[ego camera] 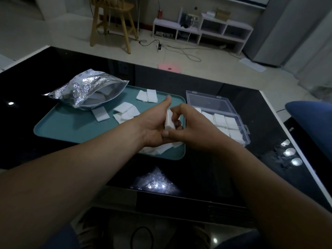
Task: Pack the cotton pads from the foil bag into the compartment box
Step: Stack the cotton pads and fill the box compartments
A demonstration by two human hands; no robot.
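Observation:
A small stack of white cotton pads (168,120) is held upright between my two hands above the right end of the teal tray (71,126). My left hand (154,126) cups the stack with the thumb raised. My right hand (190,126) pinches it from the right. The silver foil bag (84,88) lies open on the tray's far left, with pads inside. Loose pads (126,112) are scattered over the tray, and more pads (158,149) lie under my hands. The clear compartment box (231,130) stands right of the tray, its lid (206,101) open and several compartments filled with pads.
The tray and box sit on a glossy black table (197,173) with a white edge at the right. A blue cushion (310,114) is at the far right. Beyond the table are a wooden chair (111,22), a white shelf unit (212,29) and a pink disc (169,67) on the floor.

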